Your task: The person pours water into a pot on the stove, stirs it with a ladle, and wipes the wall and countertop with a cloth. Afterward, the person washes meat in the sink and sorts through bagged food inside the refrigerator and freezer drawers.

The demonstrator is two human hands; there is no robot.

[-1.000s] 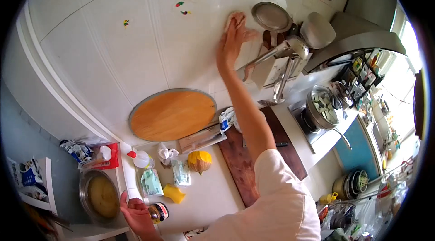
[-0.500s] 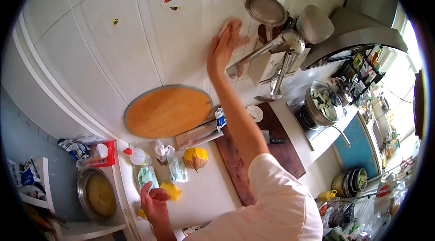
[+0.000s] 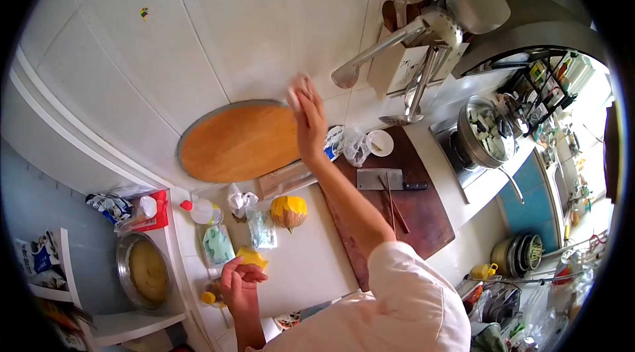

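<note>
My right hand (image 3: 309, 117) is raised against the white wall tiles, above the right end of a round wooden board (image 3: 238, 143) that leans on the wall. Its fingers press together on what looks like a white cloth (image 3: 293, 96), smeared by motion. My left hand (image 3: 239, 282) hovers low at the left, palm turned in and fingers loosely curled and apart, holding nothing. Near it are a yellow sponge or cloth (image 3: 252, 258), a teal-and-white packet (image 3: 217, 245) and a yellow-capped bottle (image 3: 210, 297). A partly peeled pumpkin (image 3: 289, 213) sits farther up the counter.
On the dark cutting board (image 3: 430, 220) lie a cleaver (image 3: 378, 179) and chopsticks (image 3: 395, 206). Utensils jut from a wall holder (image 3: 397, 64). A pan (image 3: 486, 137) with pieces of food stands on the stove. A metal bowl (image 3: 124, 266) is at the left.
My right hand has moved down and left along the wall towards the round board. The view has shifted, uncovering the cleaver and chopsticks. My left hand stays near the yellow sponge or cloth.
</note>
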